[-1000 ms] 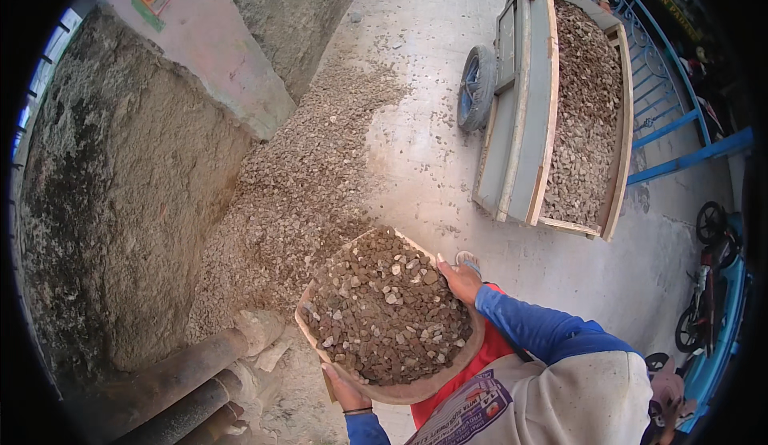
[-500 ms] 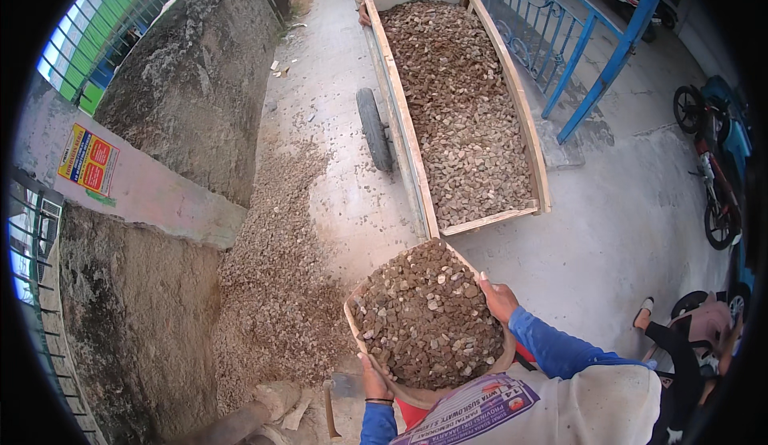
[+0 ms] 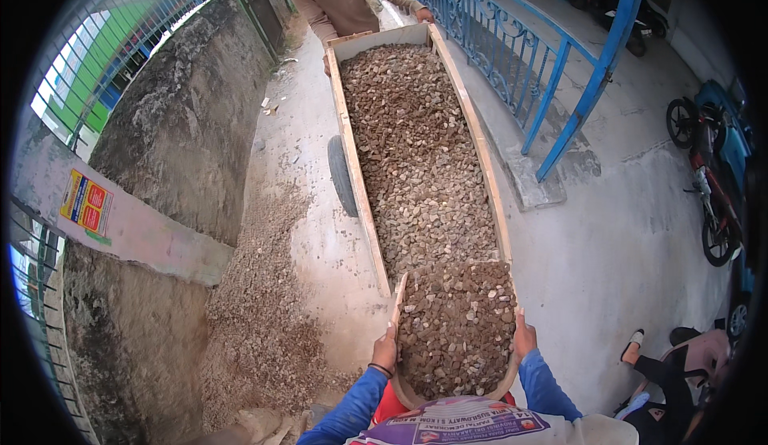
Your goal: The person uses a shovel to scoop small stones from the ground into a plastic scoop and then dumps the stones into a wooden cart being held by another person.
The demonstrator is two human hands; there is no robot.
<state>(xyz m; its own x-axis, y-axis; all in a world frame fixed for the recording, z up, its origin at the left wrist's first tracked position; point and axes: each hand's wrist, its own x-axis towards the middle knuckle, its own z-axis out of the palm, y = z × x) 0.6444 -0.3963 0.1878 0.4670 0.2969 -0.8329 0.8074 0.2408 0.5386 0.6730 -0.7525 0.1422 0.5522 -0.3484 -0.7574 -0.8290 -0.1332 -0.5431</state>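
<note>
A wooden tray with a rounded near end point(image 3: 408, 393) is heaped with brown gravel point(image 3: 456, 333) close in front of my body. My left hand point(image 3: 385, 349) is closed on its left rim, and my right hand point(image 3: 524, 338) grips the right rim. The tray's far edge meets the near end of a long wooden-sided cart point(image 3: 382, 40), with no clear gap between them from above. Gravel point(image 3: 424, 157) covers the cart's bed, reddish brown farther off and paler toward me. At the far end, another person point(image 3: 340, 1) has hands on the cart's frame.
A black tyre point(image 3: 342, 177) sits at the cart's left side. Loose gravel point(image 3: 260, 325) lies along the rough wall point(image 3: 172, 101) on the left. To the right stand a blue railing point(image 3: 496, 45) and parked motorcycles point(image 3: 712, 181); someone's leg point(image 3: 660, 373) shows at lower right.
The tray has swung right and lined up with the cart's near end, my hands still on its rims. More of the person at the far end shows.
</note>
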